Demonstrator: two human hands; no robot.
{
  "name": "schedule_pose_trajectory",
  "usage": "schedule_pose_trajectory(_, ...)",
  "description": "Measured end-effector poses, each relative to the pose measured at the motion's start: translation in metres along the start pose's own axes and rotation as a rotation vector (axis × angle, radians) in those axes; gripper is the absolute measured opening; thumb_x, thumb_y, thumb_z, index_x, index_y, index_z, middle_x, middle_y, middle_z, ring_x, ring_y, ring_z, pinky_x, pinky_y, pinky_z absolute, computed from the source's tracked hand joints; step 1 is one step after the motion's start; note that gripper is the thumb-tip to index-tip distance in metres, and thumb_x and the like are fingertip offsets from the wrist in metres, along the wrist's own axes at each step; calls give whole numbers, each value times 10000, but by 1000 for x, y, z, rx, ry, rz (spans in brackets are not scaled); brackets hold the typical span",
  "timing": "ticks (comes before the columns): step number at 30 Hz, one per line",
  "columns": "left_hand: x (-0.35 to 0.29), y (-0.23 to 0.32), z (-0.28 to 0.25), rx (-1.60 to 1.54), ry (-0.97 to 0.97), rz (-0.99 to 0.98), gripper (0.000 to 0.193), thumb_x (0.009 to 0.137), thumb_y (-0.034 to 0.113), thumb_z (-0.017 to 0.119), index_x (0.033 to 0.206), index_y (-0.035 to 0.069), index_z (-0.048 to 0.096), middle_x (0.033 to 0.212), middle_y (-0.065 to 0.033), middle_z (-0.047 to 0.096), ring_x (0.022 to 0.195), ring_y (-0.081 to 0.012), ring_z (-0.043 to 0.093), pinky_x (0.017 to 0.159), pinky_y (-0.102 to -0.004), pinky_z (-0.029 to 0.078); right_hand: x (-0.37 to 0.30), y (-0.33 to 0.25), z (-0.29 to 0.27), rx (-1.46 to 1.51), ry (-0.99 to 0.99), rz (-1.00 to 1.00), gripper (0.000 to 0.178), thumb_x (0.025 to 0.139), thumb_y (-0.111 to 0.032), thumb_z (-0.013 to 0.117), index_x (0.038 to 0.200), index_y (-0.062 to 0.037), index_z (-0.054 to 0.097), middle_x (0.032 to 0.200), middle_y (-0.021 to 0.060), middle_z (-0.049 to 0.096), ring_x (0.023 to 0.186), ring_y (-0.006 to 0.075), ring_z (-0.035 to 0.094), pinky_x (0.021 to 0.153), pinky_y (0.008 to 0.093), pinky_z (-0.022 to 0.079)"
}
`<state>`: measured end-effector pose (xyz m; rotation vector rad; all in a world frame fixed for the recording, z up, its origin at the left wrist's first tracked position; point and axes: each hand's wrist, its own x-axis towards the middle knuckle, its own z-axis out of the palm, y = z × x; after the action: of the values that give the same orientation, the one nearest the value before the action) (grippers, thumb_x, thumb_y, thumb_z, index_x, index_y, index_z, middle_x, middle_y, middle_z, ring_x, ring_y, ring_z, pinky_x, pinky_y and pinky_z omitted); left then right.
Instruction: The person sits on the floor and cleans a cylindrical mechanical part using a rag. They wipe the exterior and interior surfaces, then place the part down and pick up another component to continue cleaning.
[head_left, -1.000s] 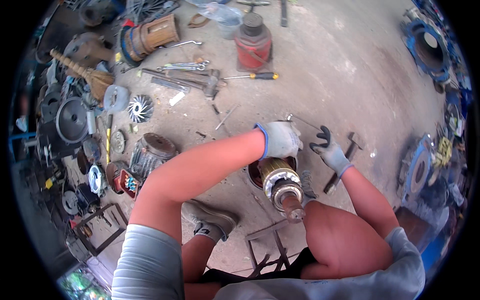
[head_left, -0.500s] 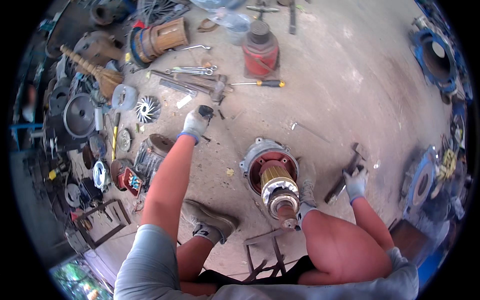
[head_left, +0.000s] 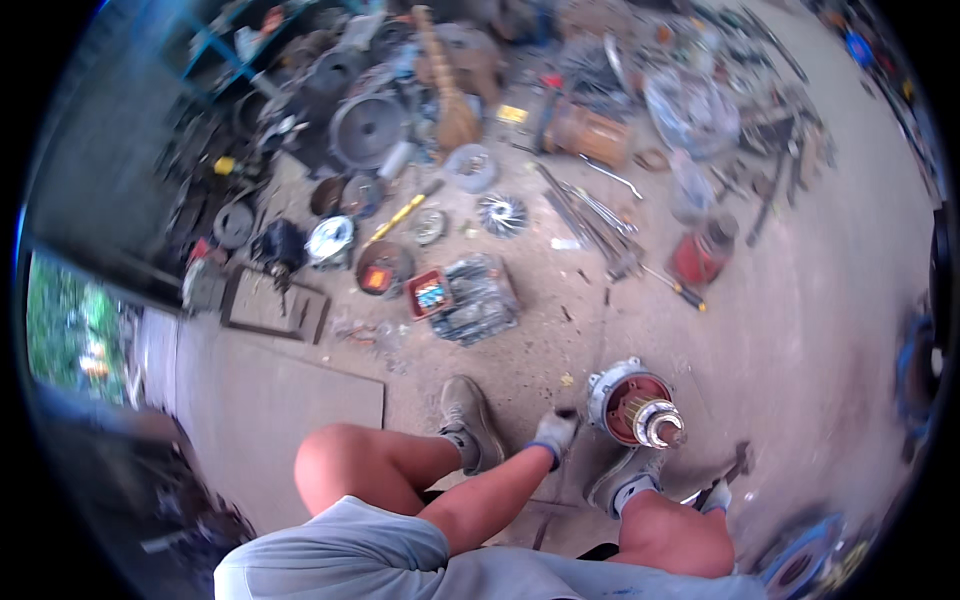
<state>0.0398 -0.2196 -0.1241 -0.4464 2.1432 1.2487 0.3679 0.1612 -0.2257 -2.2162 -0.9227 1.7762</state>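
Note:
My left hand (head_left: 556, 431), in a pale glove with a dark patch at the fingertips, is low beside the motor end housing. Its fingers look curled; whether they hold anything is too blurred to make out. The grey housing (head_left: 602, 388) has a red inside and stands on the floor, with a rotor (head_left: 657, 421) and its shaft sticking out toward me. At the right of my knee, my gloved right hand (head_left: 716, 497) is closed around the handle of a hammer (head_left: 741, 458). The hammer head points away from me, and the knee partly covers this hand.
Ahead lie a clear-wrapped part (head_left: 482, 310), a red box of small parts (head_left: 428, 293), a fan wheel (head_left: 502, 214), wrenches (head_left: 600, 208), a screwdriver (head_left: 688, 294) and a red bottle jack (head_left: 700, 252). A metal frame (head_left: 275, 303) is at the left, a blue ring (head_left: 803, 553) at the lower right.
The view has swung to the left. My left hand has drawn back from near the floor tools to beside the housing. My right hand stays by the hammer.

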Motion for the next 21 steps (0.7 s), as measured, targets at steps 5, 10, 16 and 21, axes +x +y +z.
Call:
schedule_pose_trajectory(5, -69, 141, 0, 259, -693, -147, 429, 953, 413, 738, 1248, 103, 768, 1076, -95, 796, 873, -238, 743, 808, -365, 585, 37, -176, -92, 216, -271, -276, 282, 1003, -430, 649, 904, -169, 605, 688, -23, 456, 553, 151, 457, 513, 357, 403)
schedule_pose_trajectory(10, -106, 198, -76, 167, -402, 525, 529, 943, 527, 676, 1177, 59, 757, 1117, -202, 775, 1057, -369, 743, 959, -439, 562, -157, -229, -26, 134, -575, -485, 253, 1035, -426, 659, 927, -196, 655, 673, -82, 474, 542, 87, 439, 474, 293, 364)
schedule_pose_trajectory(16, -240, 334, -95, -82, -768, 904, 543, 996, 441, 702, 1320, 6, 680, 1188, -185, 757, 1108, -314, 708, 1000, -414, 542, -535, -313, -33, 131, -551, -995, 368, 1043, -341, 662, 1355, -145, 645, 928, -32, 601, 661, 72, 539, 531, 255, 440)
schedule_pose_trajectory(21, -277, 317, -96, -468, -783, 1284, 634, 993, 450, 715, 1412, 2, 555, 1155, -162, 716, 1067, -261, 661, 957, -390, 533, -610, -208, 31, -325, -969, -1255, 419, 1103, -276, 576, 1443, -33, 548, 989, 63, 663, 772, 137, 645, 615, 337, 551)
